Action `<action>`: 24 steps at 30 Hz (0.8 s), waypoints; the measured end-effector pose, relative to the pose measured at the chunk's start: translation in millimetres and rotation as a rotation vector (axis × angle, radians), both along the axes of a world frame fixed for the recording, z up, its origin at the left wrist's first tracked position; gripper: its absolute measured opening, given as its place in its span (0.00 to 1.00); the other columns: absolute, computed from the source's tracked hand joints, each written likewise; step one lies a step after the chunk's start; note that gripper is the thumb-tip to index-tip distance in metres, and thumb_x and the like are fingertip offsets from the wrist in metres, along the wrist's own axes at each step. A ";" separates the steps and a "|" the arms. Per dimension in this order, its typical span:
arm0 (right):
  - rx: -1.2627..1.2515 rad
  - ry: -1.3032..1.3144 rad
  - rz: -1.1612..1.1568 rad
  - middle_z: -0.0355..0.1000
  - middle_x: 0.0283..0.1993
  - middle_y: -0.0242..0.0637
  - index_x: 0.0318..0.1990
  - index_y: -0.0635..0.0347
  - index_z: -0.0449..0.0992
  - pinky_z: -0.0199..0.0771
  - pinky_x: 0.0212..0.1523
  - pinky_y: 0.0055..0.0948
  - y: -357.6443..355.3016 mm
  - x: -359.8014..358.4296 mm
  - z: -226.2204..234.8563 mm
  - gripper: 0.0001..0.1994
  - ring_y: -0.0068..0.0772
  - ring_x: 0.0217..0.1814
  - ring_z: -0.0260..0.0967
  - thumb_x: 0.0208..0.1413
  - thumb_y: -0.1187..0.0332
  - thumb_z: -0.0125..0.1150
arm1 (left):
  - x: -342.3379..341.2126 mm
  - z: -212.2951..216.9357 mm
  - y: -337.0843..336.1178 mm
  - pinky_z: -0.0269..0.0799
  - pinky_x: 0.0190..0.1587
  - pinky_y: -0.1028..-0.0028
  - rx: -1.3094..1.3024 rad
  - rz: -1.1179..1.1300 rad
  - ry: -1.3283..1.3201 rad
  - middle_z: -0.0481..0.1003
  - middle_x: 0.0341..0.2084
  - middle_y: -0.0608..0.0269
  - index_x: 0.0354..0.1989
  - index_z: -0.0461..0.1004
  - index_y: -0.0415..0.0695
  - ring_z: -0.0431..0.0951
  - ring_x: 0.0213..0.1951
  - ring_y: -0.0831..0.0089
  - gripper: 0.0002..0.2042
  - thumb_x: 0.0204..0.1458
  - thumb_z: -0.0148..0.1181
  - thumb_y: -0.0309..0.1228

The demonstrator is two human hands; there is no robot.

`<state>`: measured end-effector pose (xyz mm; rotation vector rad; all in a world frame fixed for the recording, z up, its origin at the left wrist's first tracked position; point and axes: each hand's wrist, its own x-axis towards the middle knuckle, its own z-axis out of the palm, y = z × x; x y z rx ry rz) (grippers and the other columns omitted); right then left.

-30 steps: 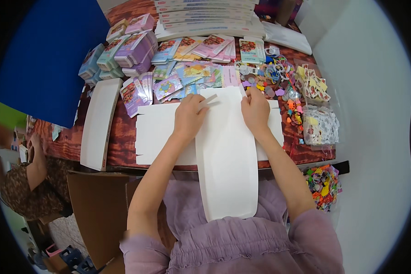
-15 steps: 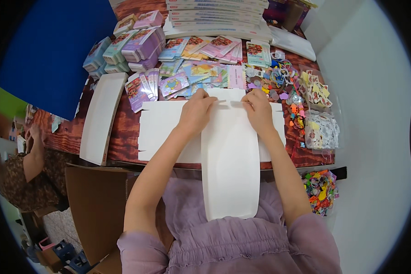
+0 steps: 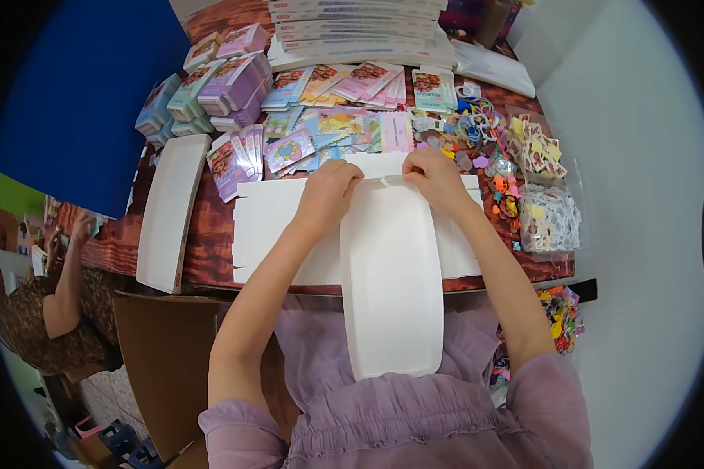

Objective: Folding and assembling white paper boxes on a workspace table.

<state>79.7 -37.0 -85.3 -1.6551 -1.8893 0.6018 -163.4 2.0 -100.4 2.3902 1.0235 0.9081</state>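
Observation:
A long white cardboard box tray (image 3: 393, 281) reaches from the table to my lap, its near end against my dress. My left hand (image 3: 328, 190) pinches the far left corner of the tray. At the far right corner my right hand (image 3: 432, 178) is closed on the cardboard too. The end flaps between my hands stand folded inward and meet near the middle. Fingertips hide part of both corners. Beneath the tray lies a flat white cardboard sheet (image 3: 281, 227) with notched ends.
To the left stands another white tray (image 3: 168, 219). Card packs (image 3: 231, 86), loose cards (image 3: 332, 129), small trinkets (image 3: 477, 129) and a clear sticker box (image 3: 551, 215) surround the work area. Stacked boxes (image 3: 360, 35) rise behind. A brown carton (image 3: 164, 359) is below left. Another person (image 3: 62, 305) works at far left.
Both hands have pressed the far end flaps inward and down, from standing apart to lying along the tray's end. The view has shifted slightly.

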 end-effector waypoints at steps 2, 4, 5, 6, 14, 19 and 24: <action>0.127 -0.081 0.050 0.74 0.42 0.35 0.31 0.61 0.75 0.68 0.46 0.35 2.4 3.6 -7.8 0.05 0.36 0.46 0.71 0.47 0.75 0.65 | 1.3 1.2 2.5 0.72 0.39 0.66 -0.031 -0.004 -0.011 0.77 0.30 0.56 0.39 0.78 0.39 0.77 0.36 0.61 0.05 0.55 0.61 0.23; 0.313 -0.079 0.123 0.74 0.47 0.34 0.30 0.59 0.75 0.67 0.52 0.37 9.8 12.6 -15.5 0.05 0.38 0.53 0.68 0.47 0.76 0.66 | 7.9 9.1 7.3 0.73 0.42 0.66 -0.476 0.106 -0.146 0.78 0.32 0.53 0.36 0.78 0.38 0.78 0.42 0.57 0.03 0.56 0.60 0.24; 0.314 -0.077 0.124 0.74 0.47 0.34 0.30 0.59 0.75 0.67 0.52 0.37 13.5 11.7 -10.1 0.05 0.38 0.53 0.68 0.47 0.76 0.66 | 8.6 10.5 8.5 0.73 0.42 0.66 -0.476 0.107 -0.144 0.78 0.32 0.53 0.36 0.78 0.38 0.78 0.42 0.57 0.03 0.56 0.60 0.24; 0.116 -0.056 0.157 0.73 0.49 0.35 0.29 0.58 0.75 0.66 0.55 0.36 16.8 12.3 -3.7 0.05 0.39 0.56 0.67 0.45 0.75 0.67 | 9.7 12.0 9.6 0.73 0.43 0.67 -0.528 0.131 -0.111 0.79 0.37 0.52 0.39 0.77 0.38 0.78 0.44 0.58 0.04 0.57 0.60 0.24; -0.136 0.006 0.238 0.70 0.52 0.36 0.26 0.57 0.77 0.62 0.61 0.37 35.0 18.0 6.5 0.06 0.41 0.61 0.62 0.40 0.74 0.69 | 4.2 -0.9 20.3 0.71 0.55 0.63 -0.340 0.060 -0.079 0.70 0.59 0.48 0.59 0.72 0.38 0.73 0.56 0.52 0.19 0.58 0.58 0.22; -0.188 -0.092 0.312 0.70 0.50 0.36 0.26 0.56 0.79 0.64 0.59 0.37 44.6 21.5 5.7 0.05 0.40 0.59 0.63 0.39 0.75 0.69 | 5.7 4.6 31.4 0.66 0.60 0.63 -0.411 -0.071 0.050 0.70 0.57 0.46 0.62 0.70 0.39 0.70 0.58 0.51 0.21 0.59 0.57 0.23; -0.272 -0.102 0.309 0.70 0.51 0.37 0.25 0.56 0.79 0.65 0.58 0.35 49.8 21.6 10.3 0.06 0.39 0.57 0.65 0.37 0.75 0.70 | 8.4 14.8 38.2 0.68 0.58 0.66 -0.496 -0.099 0.171 0.66 0.55 0.49 0.64 0.68 0.41 0.71 0.53 0.55 0.23 0.58 0.57 0.25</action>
